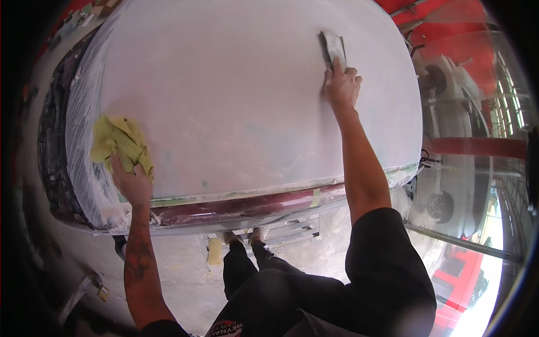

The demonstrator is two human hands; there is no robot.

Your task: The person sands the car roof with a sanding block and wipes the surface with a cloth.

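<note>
A large pale primer-coated vehicle panel [241,106] fills the upper middle, with a dark red painted strip [230,205] along its near edge. My left hand [130,178] grips a crumpled yellow-green cloth [120,137] on the panel's left side, near a white, streaked plastic-like covering [84,129]. My right hand [343,87] is closed on a flat grey sanding block [334,45] resting on the upper right of the panel. Several faint green patches show in the pale coating.
Red structures [443,22] and a light-coloured vehicle body [466,106] stand at the right. My feet are on a concrete floor [370,253] below, beside a slatted metal piece [292,230] and a yellow pad [214,251]. Assorted items lie at the upper left.
</note>
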